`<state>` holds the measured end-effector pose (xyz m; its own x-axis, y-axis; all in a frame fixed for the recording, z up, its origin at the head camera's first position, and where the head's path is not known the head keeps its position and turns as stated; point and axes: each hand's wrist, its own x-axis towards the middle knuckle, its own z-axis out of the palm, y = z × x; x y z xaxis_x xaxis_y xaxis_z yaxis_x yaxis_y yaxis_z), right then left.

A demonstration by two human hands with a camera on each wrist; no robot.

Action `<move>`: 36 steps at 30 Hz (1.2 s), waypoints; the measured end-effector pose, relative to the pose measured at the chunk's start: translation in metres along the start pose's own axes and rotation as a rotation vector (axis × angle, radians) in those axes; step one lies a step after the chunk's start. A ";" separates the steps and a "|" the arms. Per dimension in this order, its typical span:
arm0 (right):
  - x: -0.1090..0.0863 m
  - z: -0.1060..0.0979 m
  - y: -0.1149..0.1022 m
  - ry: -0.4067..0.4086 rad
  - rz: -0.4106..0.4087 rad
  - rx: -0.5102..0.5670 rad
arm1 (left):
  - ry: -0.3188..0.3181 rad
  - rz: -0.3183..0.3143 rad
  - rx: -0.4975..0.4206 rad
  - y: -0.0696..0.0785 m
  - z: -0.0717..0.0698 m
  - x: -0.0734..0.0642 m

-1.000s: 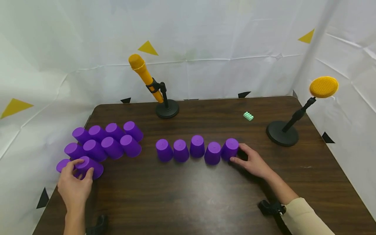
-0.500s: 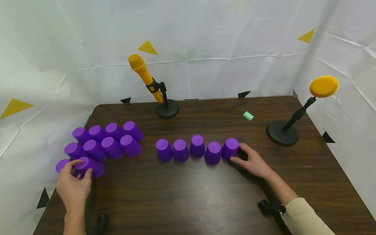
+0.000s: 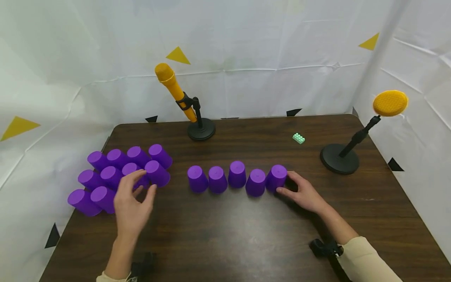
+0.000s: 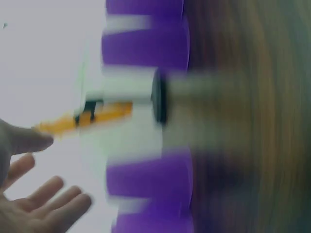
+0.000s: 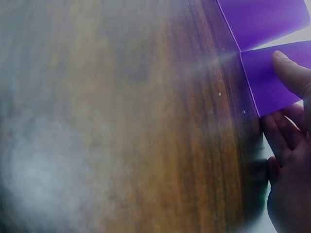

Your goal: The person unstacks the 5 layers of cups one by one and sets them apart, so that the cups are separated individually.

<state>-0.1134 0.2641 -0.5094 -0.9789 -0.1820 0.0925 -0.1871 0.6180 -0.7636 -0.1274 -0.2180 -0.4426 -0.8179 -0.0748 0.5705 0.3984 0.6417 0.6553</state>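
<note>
My left hand (image 3: 131, 209) is in the air at the right front of a cluster of upside-down purple cups, hiding parts of some. Its fingers are spread with nothing between them; the left wrist view shows the thumb and fingers (image 4: 58, 206) apart. The two nearest cups of that cluster are a left one (image 3: 83, 201) and one beside it (image 3: 103, 197). Toward the middle, several more inverted cups form a slightly staggered row. My right hand (image 3: 304, 196) holds the rightmost cup (image 3: 276, 178) of this row, its thumb (image 5: 291, 73) on the near side and fingers beyond.
Behind the cups stands a yellow microphone (image 3: 173, 87) on a black stand (image 3: 201, 129). Another yellow microphone (image 3: 390, 103) on a round base (image 3: 339, 159) is at the right. A small mint-green toy brick (image 3: 298, 138) lies near the back edge of the brown table (image 3: 225, 239).
My left hand has let go of a front cup in the left cluster and moved right and slightly up. The right hand stays at the same cup.
</note>
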 end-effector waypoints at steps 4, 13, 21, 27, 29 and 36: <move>0.000 0.000 -0.001 -0.002 0.007 0.003 | -0.267 -0.018 -0.048 0.015 0.034 -0.004; 0.000 -0.001 -0.003 -0.008 0.008 0.011 | -0.371 0.009 -0.078 0.021 0.087 -0.006; 0.000 -0.002 -0.001 -0.013 0.013 0.014 | -0.364 -0.018 -0.119 0.020 0.097 -0.005; 0.001 -0.001 -0.001 0.000 -0.004 0.016 | -0.322 -0.015 -0.119 0.018 0.082 -0.009; 0.001 0.000 -0.001 0.003 -0.007 0.013 | -0.296 -0.020 -0.111 0.015 0.071 -0.012; 0.001 0.000 -0.001 0.001 -0.003 0.009 | -0.175 -0.055 0.021 -0.005 0.022 -0.019</move>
<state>-0.1137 0.2632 -0.5082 -0.9784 -0.1835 0.0956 -0.1896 0.6104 -0.7691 -0.1228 -0.2028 -0.4672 -0.8988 0.0224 0.4377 0.3435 0.6562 0.6719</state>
